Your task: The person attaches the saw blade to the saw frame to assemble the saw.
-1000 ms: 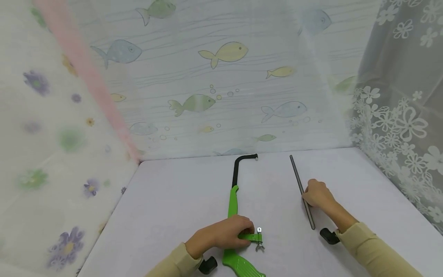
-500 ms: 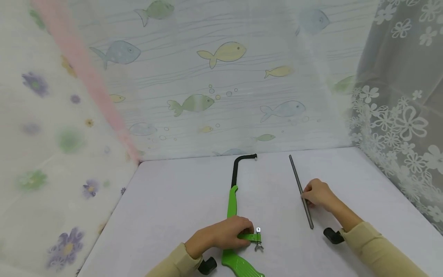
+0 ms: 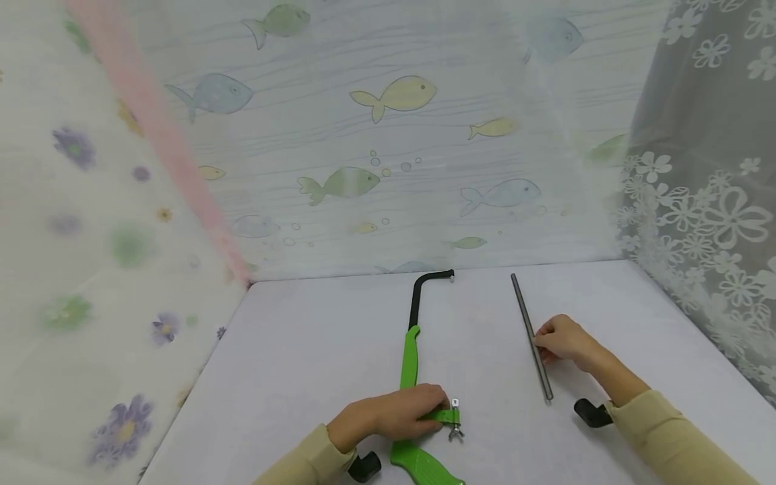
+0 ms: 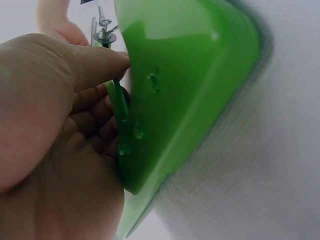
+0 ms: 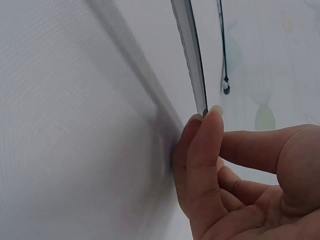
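Observation:
A green hacksaw frame (image 3: 409, 357) with a black bent front arm (image 3: 415, 303) lies on the white table. My left hand (image 3: 400, 411) grips its green metal part near the handle (image 3: 427, 466); in the left wrist view the thumb presses against the green handle side (image 4: 190, 65). A wing nut (image 3: 455, 436) sits on the screw at the end of the green bracket (image 3: 445, 416). To the right, my right hand (image 3: 566, 340) pinches a thin grey hacksaw blade (image 3: 523, 306) by its middle. The right wrist view shows the blade's toothed edge (image 5: 189, 55) above its shadow.
The white table (image 3: 303, 350) carries the saw frame and the blade. A fish-patterned curtain (image 3: 388, 148) hangs at the back edge, with a flowered curtain (image 3: 91, 303) at left and a lace one (image 3: 715, 215) at right. Each wrist wears a black camera (image 3: 593, 413).
My right hand has shifted slightly to the right, its fingers still at the blade. The left hand and the hacksaw frame have hardly moved.

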`<state>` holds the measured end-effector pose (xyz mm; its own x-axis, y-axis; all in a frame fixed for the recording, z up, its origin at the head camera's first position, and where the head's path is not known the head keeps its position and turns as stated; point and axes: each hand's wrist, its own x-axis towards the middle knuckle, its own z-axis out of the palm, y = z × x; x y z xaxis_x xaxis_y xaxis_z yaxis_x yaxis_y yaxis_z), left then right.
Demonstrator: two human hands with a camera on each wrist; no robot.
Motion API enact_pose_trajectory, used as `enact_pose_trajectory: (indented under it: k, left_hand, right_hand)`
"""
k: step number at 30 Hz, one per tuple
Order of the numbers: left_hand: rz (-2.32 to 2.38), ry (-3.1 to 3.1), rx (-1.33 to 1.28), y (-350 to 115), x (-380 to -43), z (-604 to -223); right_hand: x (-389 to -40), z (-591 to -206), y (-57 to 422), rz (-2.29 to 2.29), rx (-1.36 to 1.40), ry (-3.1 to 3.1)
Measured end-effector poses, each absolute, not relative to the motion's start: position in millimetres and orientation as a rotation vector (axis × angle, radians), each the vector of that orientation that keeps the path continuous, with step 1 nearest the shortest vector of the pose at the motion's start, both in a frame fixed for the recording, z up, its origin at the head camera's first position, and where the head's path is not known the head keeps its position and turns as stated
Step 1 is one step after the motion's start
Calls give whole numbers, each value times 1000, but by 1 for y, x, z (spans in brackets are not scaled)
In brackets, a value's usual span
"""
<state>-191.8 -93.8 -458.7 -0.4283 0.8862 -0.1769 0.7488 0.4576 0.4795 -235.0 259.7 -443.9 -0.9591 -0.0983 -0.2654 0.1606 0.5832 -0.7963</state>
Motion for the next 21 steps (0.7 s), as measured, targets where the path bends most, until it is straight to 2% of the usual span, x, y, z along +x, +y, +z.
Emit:
enact_pose_trajectory:
  k: [10, 21]
  left_hand:
    - [465, 2284, 1382, -101, -204, -461]
    - [501, 2244, 1398, -108, -220, -465]
  right_hand:
    - [-236, -440, 259, -1385, 14, 2495]
    - [-238, -439, 234, -1494, -131, 2408]
